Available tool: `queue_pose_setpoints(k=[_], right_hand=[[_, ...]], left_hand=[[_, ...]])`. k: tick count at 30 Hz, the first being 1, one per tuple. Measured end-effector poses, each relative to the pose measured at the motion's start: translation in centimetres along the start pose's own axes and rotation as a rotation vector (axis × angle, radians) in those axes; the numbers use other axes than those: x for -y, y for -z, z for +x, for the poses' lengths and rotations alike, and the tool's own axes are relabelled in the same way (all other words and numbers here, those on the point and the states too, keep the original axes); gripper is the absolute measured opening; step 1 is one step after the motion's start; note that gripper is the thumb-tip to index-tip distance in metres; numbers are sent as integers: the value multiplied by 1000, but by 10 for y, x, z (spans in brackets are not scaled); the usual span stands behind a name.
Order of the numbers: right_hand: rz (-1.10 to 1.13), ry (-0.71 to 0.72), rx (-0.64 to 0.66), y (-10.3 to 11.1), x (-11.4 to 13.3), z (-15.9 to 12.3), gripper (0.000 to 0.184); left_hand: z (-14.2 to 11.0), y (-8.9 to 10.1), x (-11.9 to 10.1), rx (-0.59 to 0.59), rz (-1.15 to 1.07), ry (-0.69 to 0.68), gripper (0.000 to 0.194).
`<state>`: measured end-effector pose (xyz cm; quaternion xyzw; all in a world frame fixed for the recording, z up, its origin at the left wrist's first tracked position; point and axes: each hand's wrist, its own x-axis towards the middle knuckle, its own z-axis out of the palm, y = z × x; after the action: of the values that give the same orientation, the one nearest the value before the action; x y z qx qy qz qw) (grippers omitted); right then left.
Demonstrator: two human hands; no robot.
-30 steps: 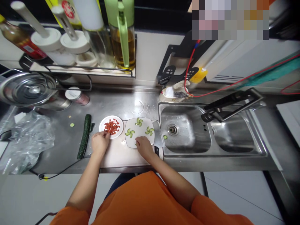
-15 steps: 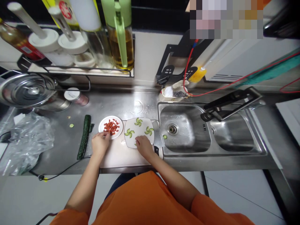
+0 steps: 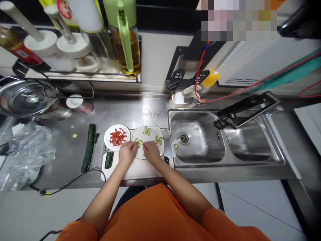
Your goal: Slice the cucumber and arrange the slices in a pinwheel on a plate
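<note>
My left hand (image 3: pixel 127 155), fingers pinched, hovers at the left edge of a white squarish plate (image 3: pixel 149 138). What sits between those fingertips is too small to make out. Cucumber slices (image 3: pixel 147 131) lie on this plate in pinwheel clusters. Over its lower middle is my right hand (image 3: pixel 151 154), also closed, covering part of the plate; anything in its fingers is hidden. Just left stands a round white plate (image 3: pixel 106 138) of small red dried berries (image 3: pixel 117 137). Under both hands lies a white cutting board (image 3: pixel 136 173), with a cucumber chunk (image 3: pixel 108 160) on its left end.
A long cucumber (image 3: pixel 88 147) lies left of the board. A knife (image 3: pixel 169 143) rests between the squarish plate and the double sink (image 3: pixel 198 134). Farther left are a plastic bag (image 3: pixel 32 154), a lidded pot (image 3: pixel 30 98) and a small jar (image 3: pixel 80 104). A condiment rack (image 3: pixel 87 73) hangs behind.
My left hand has moved right, from the berry plate to the squarish plate, uncovering the cucumber chunk. My right hand stays over the squarish plate, shifted slightly. The view has swung a little.
</note>
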<state>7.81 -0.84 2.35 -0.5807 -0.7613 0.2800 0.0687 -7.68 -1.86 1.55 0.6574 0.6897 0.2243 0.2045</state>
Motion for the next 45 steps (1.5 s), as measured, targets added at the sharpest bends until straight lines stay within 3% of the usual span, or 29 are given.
queue_pose_setpoints(k=[11, 23, 45], right_hand=[[5, 48, -57, -13, 1, 9, 14], [78, 74, -97, -25, 3, 16, 16], [53, 54, -67, -23, 4, 14, 18]], left_hand=[[-3, -8, 5, -11, 4, -65, 20], [-5, -12, 10, -18, 0, -50, 17], [-4, -10, 8, -28, -6, -42, 19]])
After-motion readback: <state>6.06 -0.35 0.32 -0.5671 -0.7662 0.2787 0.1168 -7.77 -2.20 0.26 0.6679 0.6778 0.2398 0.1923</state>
